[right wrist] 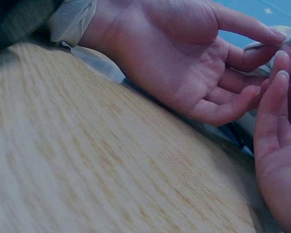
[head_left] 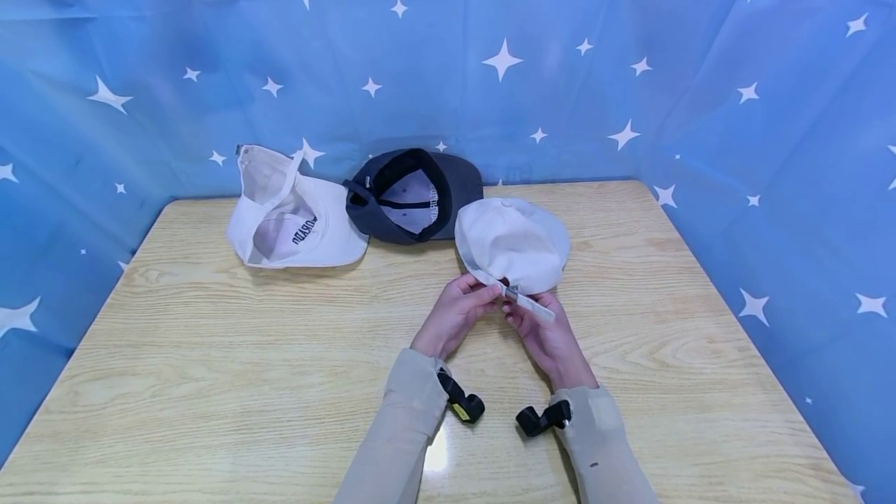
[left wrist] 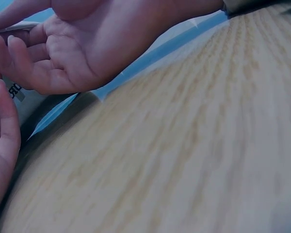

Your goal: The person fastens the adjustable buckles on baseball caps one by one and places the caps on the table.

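Note:
A white cap (head_left: 514, 243) sits crown up toward the right of the table, its back strap (head_left: 535, 307) facing me. At the left side of the strap, by its small metal buckle (head_left: 512, 292), my left hand (head_left: 453, 316) pinches the band between thumb and fingers. My right hand (head_left: 548, 337) pinches the strap near its loose end. Both palms show in the wrist views, the left hand (left wrist: 94, 51) at the top and the right hand (right wrist: 177, 60) with thumb and index finger together. Most of the cap is hidden in those views.
Left of the white cap, a dark navy cap (head_left: 465, 185) lies with its inside showing. Farther left a second white cap (head_left: 332, 216) with dark lettering rests on its side. Behind the wooden table (head_left: 245, 379) hangs a blue star-patterned cloth (head_left: 434, 37).

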A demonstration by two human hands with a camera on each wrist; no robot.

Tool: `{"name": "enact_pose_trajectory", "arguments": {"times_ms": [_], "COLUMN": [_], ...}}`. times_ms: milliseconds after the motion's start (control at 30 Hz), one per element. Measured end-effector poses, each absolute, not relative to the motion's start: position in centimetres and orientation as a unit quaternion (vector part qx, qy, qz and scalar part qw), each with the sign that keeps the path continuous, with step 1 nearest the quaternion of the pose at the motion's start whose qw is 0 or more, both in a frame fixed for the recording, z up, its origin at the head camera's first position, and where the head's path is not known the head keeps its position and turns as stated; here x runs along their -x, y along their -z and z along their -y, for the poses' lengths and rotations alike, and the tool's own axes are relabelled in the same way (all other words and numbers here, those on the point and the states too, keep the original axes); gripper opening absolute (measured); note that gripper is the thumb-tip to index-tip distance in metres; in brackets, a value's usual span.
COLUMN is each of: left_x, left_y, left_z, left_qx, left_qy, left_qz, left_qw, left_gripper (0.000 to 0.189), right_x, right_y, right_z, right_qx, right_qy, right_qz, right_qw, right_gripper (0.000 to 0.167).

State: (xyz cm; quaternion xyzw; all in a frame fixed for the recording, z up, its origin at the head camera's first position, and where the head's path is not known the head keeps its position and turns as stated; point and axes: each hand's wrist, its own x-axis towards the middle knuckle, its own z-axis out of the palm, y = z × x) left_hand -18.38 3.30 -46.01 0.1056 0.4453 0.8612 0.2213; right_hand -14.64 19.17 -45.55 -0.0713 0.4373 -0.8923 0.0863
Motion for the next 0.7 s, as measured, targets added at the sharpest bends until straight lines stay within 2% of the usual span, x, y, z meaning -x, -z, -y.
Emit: {"name": "enact_pose_trajectory", "arguments": {"times_ms": [267,700], "left_x": [18.35,18.37], "left_y": [45.99,46.07], "left_z": [-3.33,-3.36], "left_qx": [-0.111,-0.119], "left_qy": [-0.854,-0.85], "left_qz": [-0.451,-0.45], "left_qw": [0.234,0.245], "left_gripper": [0.022,0.02], "right_x": [14.61,14.68], "right_y": [45.37,45.67], "right_z": [-19.06,-19.16], "right_qx": [0.073,0.075], "right_qy": [0.886,0.893], "right_qz": [-0.449,-0.436], "right_qw": [0.087,0.083], "right_gripper": [0.014,0.016]}}
